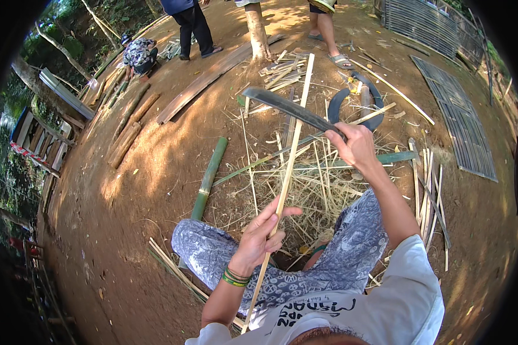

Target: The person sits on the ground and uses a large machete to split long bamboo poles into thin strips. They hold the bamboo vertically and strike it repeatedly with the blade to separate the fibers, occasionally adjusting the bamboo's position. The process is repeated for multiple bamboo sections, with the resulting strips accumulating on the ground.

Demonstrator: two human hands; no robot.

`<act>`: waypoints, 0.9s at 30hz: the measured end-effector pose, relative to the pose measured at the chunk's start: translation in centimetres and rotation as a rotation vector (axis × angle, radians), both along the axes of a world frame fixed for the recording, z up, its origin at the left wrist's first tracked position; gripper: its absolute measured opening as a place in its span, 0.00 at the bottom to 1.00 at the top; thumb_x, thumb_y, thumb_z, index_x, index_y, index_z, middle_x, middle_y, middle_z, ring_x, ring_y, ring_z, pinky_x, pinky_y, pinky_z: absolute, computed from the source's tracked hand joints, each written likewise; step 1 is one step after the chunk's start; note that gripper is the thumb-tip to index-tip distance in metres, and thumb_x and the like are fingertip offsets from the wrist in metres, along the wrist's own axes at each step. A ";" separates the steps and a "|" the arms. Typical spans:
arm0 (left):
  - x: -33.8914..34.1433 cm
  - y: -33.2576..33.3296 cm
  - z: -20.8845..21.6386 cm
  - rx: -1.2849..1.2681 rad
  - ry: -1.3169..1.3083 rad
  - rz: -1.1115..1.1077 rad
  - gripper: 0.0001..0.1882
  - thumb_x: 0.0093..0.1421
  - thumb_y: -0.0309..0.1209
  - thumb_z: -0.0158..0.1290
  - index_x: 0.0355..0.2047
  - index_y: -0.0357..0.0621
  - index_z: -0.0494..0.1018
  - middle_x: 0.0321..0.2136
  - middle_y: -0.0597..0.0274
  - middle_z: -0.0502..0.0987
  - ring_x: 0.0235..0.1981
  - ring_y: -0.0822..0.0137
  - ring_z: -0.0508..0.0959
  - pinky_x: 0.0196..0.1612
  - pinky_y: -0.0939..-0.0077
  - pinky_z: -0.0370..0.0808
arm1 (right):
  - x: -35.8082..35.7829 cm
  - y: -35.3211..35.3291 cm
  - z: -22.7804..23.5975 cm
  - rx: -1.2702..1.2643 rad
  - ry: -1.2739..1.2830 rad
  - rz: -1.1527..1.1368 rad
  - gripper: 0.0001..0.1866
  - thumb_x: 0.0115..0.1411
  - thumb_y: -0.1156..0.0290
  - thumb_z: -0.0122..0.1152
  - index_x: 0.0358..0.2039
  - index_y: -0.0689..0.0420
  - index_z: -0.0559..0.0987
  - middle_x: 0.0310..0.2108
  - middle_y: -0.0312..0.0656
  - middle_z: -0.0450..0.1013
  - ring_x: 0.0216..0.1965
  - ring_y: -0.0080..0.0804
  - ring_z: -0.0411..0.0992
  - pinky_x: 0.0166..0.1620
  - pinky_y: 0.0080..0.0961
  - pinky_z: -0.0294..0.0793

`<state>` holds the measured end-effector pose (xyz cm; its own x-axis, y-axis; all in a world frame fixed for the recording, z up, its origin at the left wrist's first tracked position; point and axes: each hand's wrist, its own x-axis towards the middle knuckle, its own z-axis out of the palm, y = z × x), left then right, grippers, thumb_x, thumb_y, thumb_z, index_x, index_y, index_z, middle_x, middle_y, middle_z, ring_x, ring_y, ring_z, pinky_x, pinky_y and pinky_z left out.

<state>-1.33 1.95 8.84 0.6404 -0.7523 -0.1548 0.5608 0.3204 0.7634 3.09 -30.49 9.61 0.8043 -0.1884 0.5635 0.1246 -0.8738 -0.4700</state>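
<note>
Here, closest in, a long pale bamboo strip [292, 150] slants up across the lap, and the left hand [262, 236] is wrapped round it, one finger poking out! Further up, well apart from it, the right hand [354, 146] grips a machete [276, 102], blade crossing the strip; whether they touch, I can't tell. Beyond the knees, a tangle of shavings [342, 198]: plenty of trimming looks done already. Off to the right, cut strips [427, 172] lie loosely bunched, but this one seems unfinished, and over on the left a green bamboo pole [213, 167] lies unsplit. Past that, a black ring [376, 103], more split pieces [282, 72] by the tree trunk [256, 31], and a person crouching [138, 54] far left!
</note>
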 end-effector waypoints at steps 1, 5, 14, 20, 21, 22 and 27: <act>-0.3 0.2 -0.2 0.013 0.012 -0.015 0.27 0.75 0.30 0.34 0.73 0.51 0.47 0.57 0.46 0.70 0.15 0.86 0.55 0.15 0.93 0.54 | 0.2 -0.7 0.3 0.008 -0.037 -0.012 0.23 0.60 0.46 0.63 0.28 0.56 0.84 0.14 0.48 0.73 0.17 0.44 0.74 0.23 0.41 0.70; 0.6 0.1 -1.2 -0.065 0.046 0.036 0.27 0.74 0.29 0.35 0.73 0.54 0.49 0.44 0.54 0.72 0.15 0.86 0.56 0.15 0.93 0.53 | -1.1 2.3 0.5 0.164 0.027 0.091 0.21 0.62 0.50 0.62 0.30 0.57 0.85 0.13 0.48 0.71 0.14 0.46 0.70 0.22 0.38 0.67; 3.6 -2.6 -1.0 -0.094 0.052 0.165 0.28 0.75 0.33 0.35 0.73 0.55 0.46 0.35 0.61 0.72 0.15 0.81 0.62 0.15 0.89 0.60 | -4.9 8.2 -0.7 -0.046 0.042 0.360 0.22 0.51 0.50 0.71 0.28 0.59 0.82 0.20 0.43 0.75 0.20 0.44 0.75 0.25 0.37 0.73; 4.6 -3.1 -1.1 -0.148 0.029 0.132 0.29 0.74 0.35 0.39 0.73 0.55 0.48 0.37 0.63 0.74 0.15 0.85 0.61 0.14 0.91 0.59 | -5.3 8.9 -1.1 -0.116 0.087 0.398 0.24 0.47 0.46 0.72 0.27 0.56 0.81 0.19 0.41 0.74 0.19 0.42 0.74 0.22 0.37 0.69; 4.7 -3.2 -1.0 -0.161 0.050 0.125 0.29 0.74 0.35 0.39 0.73 0.56 0.48 0.37 0.63 0.74 0.15 0.84 0.61 0.14 0.91 0.59 | -5.2 8.8 -1.1 -0.118 0.068 0.381 0.24 0.47 0.46 0.72 0.26 0.56 0.81 0.19 0.41 0.74 0.19 0.42 0.74 0.22 0.37 0.69; 4.7 -3.3 -0.9 -0.164 0.069 0.107 0.28 0.74 0.35 0.38 0.73 0.57 0.48 0.35 0.63 0.73 0.15 0.84 0.60 0.15 0.90 0.58 | -5.1 8.7 -1.0 -0.121 0.050 0.365 0.24 0.47 0.46 0.72 0.26 0.56 0.81 0.19 0.41 0.74 0.19 0.41 0.74 0.22 0.37 0.69; 3.5 -3.5 0.4 -0.101 0.091 0.093 0.28 0.75 0.33 0.36 0.73 0.61 0.47 0.25 0.68 0.66 0.14 0.82 0.56 0.16 0.88 0.53 | -4.4 8.1 -0.9 -0.124 0.009 0.299 0.23 0.46 0.47 0.73 0.25 0.56 0.80 0.18 0.39 0.74 0.18 0.41 0.74 0.22 0.37 0.69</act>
